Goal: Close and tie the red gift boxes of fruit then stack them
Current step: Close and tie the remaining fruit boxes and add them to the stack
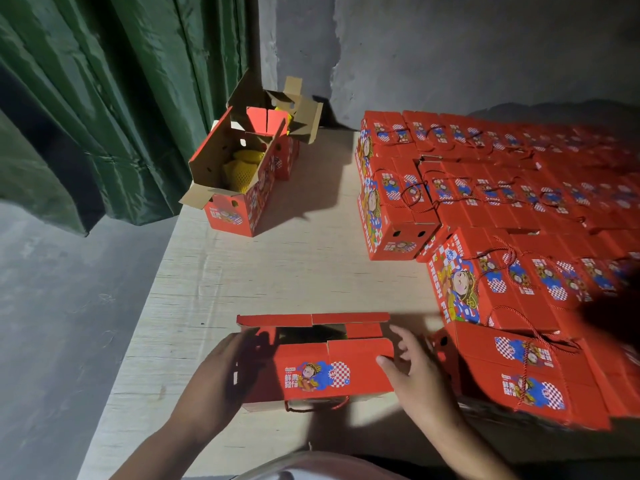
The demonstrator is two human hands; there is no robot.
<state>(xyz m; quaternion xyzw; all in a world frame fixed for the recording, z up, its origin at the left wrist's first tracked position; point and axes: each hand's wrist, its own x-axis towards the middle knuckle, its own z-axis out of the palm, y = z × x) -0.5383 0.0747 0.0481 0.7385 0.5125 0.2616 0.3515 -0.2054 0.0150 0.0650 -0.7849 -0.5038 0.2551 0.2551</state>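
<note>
A green curtain (104, 109) hangs at the far left, above a grey floor (52, 306) that runs beside the pale wooden board (277, 265) on which everything stands. Near the curtain, at the back of the board, two open boxes (239, 174) stand one behind the other, flaps up; yellow fruit in net sleeves (242, 168) shows inside the nearer one. At the front of the board sits the red gift box (315, 362) being closed: its near flaps are folded down, the far flaps stand a little raised, and a dark gap remains between them. A red cord handle (311, 407) hangs at its near bottom edge. The left hand (221, 372) rests against the box's left end, in shadow; whether its fingers curl round the edge cannot be told. The right hand (415, 372) lies on the box's right end with fingers spread and nearly straight, thumb pressing the top flap. To the right, just beside that hand, closed and tied red boxes (502, 237) lie packed in rows and layers up to the grey wall (450, 53).
</note>
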